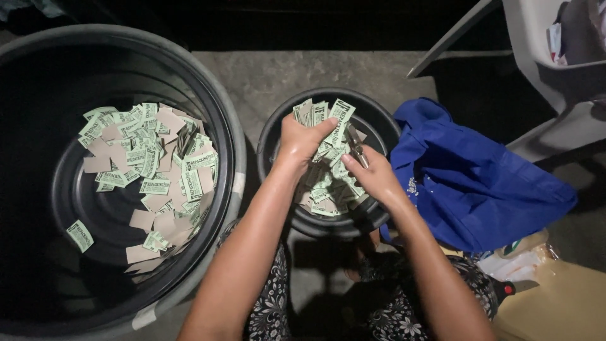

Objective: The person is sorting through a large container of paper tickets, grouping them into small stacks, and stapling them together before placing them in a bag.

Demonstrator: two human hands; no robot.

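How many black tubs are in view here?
2. A large black tub sits at left with loose paper slips; a smaller black bucket sits centre, under both hands, also holding slips. None appears hidden.

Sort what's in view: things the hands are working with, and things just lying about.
In use: left hand gripping a bunch of green slips; right hand holding a small metal tool; small black bucket; big black tub.
Lying about: blue bag; white chair.

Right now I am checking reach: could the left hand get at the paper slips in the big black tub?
Probably yes: the big black tub is open-topped beside the left hand, though that hand already grips a bunch of slips.
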